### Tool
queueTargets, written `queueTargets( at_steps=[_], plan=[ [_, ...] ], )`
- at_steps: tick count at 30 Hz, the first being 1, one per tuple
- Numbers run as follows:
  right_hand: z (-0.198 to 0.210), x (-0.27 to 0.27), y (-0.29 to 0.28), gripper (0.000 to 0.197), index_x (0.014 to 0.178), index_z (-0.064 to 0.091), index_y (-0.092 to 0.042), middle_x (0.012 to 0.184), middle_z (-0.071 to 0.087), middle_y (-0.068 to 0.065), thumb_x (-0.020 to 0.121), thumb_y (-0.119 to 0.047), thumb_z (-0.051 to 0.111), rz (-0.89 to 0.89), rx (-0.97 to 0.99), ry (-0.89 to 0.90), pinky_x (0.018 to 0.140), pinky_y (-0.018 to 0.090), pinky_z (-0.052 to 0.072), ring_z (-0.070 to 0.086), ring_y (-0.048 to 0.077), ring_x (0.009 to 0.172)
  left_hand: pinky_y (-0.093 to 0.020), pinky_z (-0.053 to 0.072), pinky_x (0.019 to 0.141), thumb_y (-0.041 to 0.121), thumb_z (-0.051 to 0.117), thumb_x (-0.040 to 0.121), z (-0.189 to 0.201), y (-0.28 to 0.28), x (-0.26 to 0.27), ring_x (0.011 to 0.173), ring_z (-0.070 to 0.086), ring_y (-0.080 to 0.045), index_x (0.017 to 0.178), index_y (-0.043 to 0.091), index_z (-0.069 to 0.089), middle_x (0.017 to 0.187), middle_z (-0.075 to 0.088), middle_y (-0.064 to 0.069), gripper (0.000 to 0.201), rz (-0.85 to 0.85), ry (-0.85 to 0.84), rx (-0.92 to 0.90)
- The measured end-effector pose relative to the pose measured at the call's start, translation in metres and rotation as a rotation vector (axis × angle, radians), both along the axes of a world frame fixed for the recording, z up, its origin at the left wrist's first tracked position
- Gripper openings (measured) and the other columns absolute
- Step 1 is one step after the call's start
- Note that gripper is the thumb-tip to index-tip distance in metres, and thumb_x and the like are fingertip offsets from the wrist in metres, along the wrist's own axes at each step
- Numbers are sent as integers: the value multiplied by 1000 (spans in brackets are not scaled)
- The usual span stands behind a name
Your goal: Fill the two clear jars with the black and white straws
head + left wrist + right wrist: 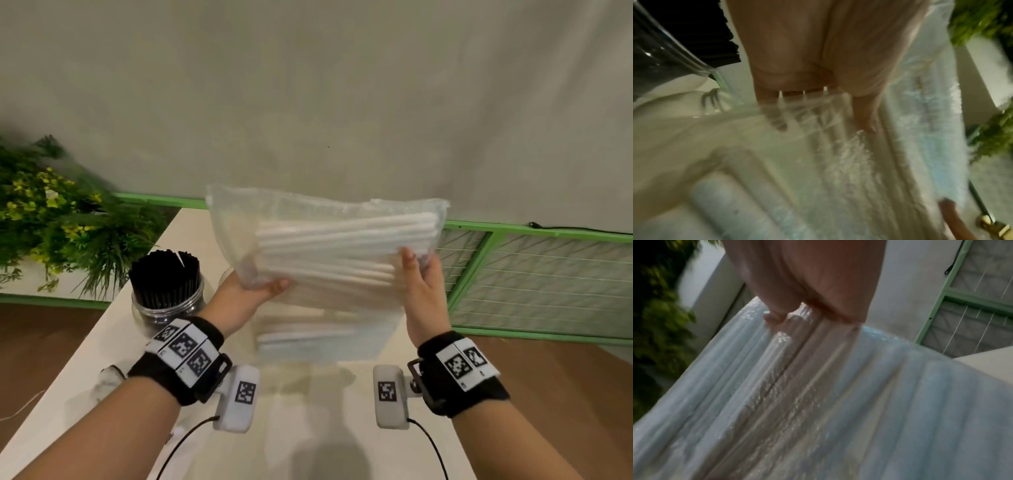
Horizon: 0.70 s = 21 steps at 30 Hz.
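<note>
Both hands hold up a clear plastic bag [329, 253] of white straws [342, 236]: left hand [251, 294] pinching its lower left corner, right hand [419, 284] gripping its right edge. Straws lie crosswise between them. Just left of the left hand, a clear jar [168, 308] on the surface [68, 394] holds black straws [164, 274]; no second jar shows.

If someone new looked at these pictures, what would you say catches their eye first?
Most likely the clear plastic bag of white straws, held up in the middle of the view with the left hand and right hand gripping its two ends. Next, the clear jar packed with black straws on the table at the left, with the green plant behind it.
</note>
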State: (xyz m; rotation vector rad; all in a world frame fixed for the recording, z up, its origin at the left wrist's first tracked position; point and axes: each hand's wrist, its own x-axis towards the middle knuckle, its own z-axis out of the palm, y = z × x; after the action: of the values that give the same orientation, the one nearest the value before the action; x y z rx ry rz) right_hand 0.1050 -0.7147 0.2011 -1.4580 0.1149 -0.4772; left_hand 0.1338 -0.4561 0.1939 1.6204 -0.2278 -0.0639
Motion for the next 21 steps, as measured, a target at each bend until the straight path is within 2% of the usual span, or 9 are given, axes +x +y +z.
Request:
queueTargets(
  at_steps=[2,4,6,8,11,13,15,18,21],
  plan=[
    [-3,1,3,41,120,55,-21,119,64,-1,91,-50,54,2,-58,35,100,44,47,59,14,113,-44,46,101,54,80,60,-6,-3,-1,100,67,-13,92,26,73,99,74,4,43,57,10,2],
    [4,-1,4,32,119,54,-18,112,64,-6,97,-40,48,-21,-69,-18,89,26,50,61,4,104,-38,48,97,44,79,69,0,-8,-3,95,67,-8,82,32,74,92,74,10,18,121,-28,-39],
    [11,-6,3,25,113,52,-17,107,61,-9,98,-36,44,-56,-70,-90,84,17,47,59,1,100,-34,48,96,49,78,69,0,-8,-4,100,65,-9,91,30,71,97,73,8,30,157,-43,-78],
    [5,-8,7,21,109,52,-22,108,60,-8,98,-37,44,-61,-111,-62,92,23,48,59,3,103,-39,44,102,53,76,69,-6,-9,-4,107,63,-14,103,20,68,106,71,2,48,136,5,-36],
    [-10,-13,9,39,111,53,-26,110,63,-3,90,-59,47,-29,-155,53,98,47,48,61,15,106,-31,45,101,22,64,88,-19,-13,-8,104,63,-9,96,23,69,98,72,10,10,41,96,14],
    [-8,-17,5,31,114,52,-30,113,62,-5,94,-53,44,-22,-160,9,97,40,49,60,14,110,-19,47,91,18,61,90,-17,-13,-11,103,63,-6,96,27,67,93,72,17,12,15,72,-25],
    [-6,-20,-1,20,116,49,-32,114,60,-11,99,-38,40,-6,-130,-41,93,22,48,58,2,109,-12,46,89,39,67,83,-13,-8,-13,105,63,-3,103,27,65,100,72,18,24,-14,63,-40],
    [-12,-16,0,23,117,50,-25,108,59,-10,99,-37,40,-11,-161,-2,89,27,47,58,2,100,-27,44,101,63,73,61,-15,-3,-10,114,60,-7,119,23,61,116,68,10,71,-50,74,-13],
    [-16,-14,2,32,119,51,-17,104,59,-7,100,-39,39,-41,-160,29,87,31,49,58,6,95,-35,42,106,55,75,65,-20,-5,-9,113,60,-7,113,30,63,114,68,9,56,-12,73,10]
  ],
)
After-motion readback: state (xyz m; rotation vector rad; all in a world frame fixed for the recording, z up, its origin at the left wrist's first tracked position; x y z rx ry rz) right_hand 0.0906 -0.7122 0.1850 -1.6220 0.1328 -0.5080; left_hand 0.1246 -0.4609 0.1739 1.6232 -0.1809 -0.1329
